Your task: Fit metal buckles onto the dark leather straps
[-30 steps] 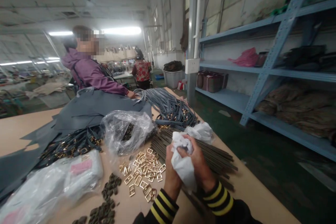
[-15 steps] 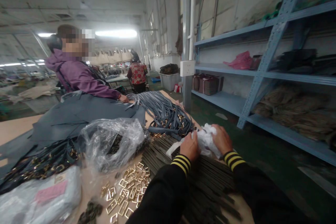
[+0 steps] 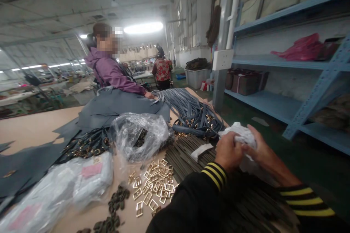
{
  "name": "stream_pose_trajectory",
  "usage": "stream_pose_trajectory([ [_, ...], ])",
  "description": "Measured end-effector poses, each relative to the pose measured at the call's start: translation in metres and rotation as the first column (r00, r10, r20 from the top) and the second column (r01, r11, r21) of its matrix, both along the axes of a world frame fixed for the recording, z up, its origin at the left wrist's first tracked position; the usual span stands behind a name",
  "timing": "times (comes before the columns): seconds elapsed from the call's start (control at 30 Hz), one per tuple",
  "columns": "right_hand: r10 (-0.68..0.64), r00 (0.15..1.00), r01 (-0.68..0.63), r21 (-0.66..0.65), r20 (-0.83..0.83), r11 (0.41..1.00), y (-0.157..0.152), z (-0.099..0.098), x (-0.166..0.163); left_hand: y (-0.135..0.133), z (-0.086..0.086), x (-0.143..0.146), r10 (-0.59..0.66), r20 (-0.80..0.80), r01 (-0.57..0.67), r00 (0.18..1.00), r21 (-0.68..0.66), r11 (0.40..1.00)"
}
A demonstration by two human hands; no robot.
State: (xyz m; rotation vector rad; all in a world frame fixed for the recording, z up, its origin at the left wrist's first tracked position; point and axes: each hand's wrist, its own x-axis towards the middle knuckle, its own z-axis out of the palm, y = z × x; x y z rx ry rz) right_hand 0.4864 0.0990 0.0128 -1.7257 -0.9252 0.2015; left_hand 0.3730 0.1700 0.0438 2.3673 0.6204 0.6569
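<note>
My left hand [image 3: 229, 153] and my right hand [image 3: 263, 153] are both closed on a crumpled white bundle [image 3: 242, 133], thin and wrinkled; whether it is paper, cloth or plastic I cannot tell. The bundle is held above a spread of narrow dark green straps [image 3: 183, 160]. On those straps, left of my hands, lies a small white strip [image 3: 201, 150]. Farther left is a heap of gold-coloured rectangular buckles [image 3: 156, 182]. Beyond my hands, blue-grey straps [image 3: 188, 109] with gold-coloured metal fittings are bunched on the table.
A clear plastic bag [image 3: 139, 134], wrapped white packages [image 3: 93, 178] and small dark loops [image 3: 117, 196] lie on the table [image 3: 41, 120]. Across it, a person in purple [image 3: 117, 72] touches the straps. Blue shelves [image 3: 262, 103] and a post [image 3: 222, 80] stand to the right.
The white bundle has been gathered tighter and my hands have come closer together. A white strip now lies separately on the dark straps. The view has turned left.
</note>
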Motion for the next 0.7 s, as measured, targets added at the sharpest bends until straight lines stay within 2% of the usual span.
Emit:
stream_pose_trajectory([
  [0.07,0.024,0.989,-0.019,0.034,-0.148,0.999,-0.002,0.004,-0.006,-0.002,0.002,-0.001,-0.048,0.073,0.054,0.996,-0.085,0.995],
  [0.13,0.047,0.977,-0.044,0.017,-0.209,0.999,-0.001,0.006,-0.014,-0.002,-0.001,-0.004,-0.089,0.165,0.118,0.982,-0.178,0.977],
  [0.23,0.016,0.982,-0.021,-0.023,-0.19,1.0,0.004,0.007,-0.024,0.0,-0.01,-0.012,-0.096,0.232,0.147,0.968,-0.216,0.965],
  [0.4,-0.111,0.991,0.11,-0.021,-0.075,0.994,0.018,0.009,-0.021,-0.001,-0.02,-0.016,-0.071,0.268,0.118,0.961,-0.163,0.98],
  [0.47,-0.184,0.981,0.184,0.001,-0.053,0.983,0.021,0.009,-0.013,-0.001,-0.023,-0.014,-0.083,0.237,0.106,0.968,-0.088,0.99],
  [0.53,-0.266,0.962,0.268,0.017,-0.06,0.963,0.021,0.007,-0.006,0.001,-0.028,-0.013,-0.063,0.09,0.058,0.994,0.06,0.996],
  [0.6,-0.332,0.938,0.336,0.023,-0.101,0.942,0.02,0.002,-0.002,0.006,-0.033,-0.014,-0.013,-0.08,0.029,0.997,0.204,0.979],
  [0.7,-0.385,0.9,0.403,0.054,-0.204,0.914,0.019,-0.006,0.001,0.015,-0.04,-0.018,0.003,-0.184,0.049,0.983,0.277,0.96],
])
